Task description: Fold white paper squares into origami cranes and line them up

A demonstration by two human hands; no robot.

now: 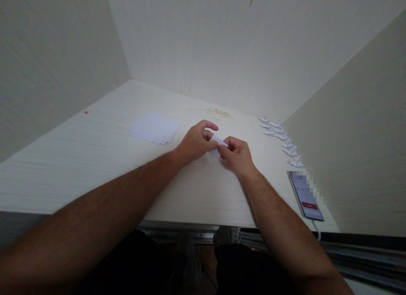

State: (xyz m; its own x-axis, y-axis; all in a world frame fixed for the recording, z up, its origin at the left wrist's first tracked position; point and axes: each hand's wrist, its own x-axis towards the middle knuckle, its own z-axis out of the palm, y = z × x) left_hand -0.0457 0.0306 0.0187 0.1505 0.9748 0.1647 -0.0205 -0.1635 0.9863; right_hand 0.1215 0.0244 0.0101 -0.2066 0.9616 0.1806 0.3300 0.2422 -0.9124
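Note:
A small piece of folded white paper point(216, 140) is held between my two hands above the middle of the table. My left hand point(199, 140) grips its left side with the thumb in front, while the index finger curves free above it. On the other side, my right hand point(236, 153) pinches the paper's right edge between thumb and fingers. Parts of the paper are hidden behind the fingers, so its exact folds cannot be made out.
A loose stack of white paper sheets point(155, 128) lies to the left on the white table point(196, 198). Several small folded paper figures point(290, 152) line the right wall. Nearer the front right edge lies a phone point(306, 195) with a cable point(317, 230). Walls enclose three sides.

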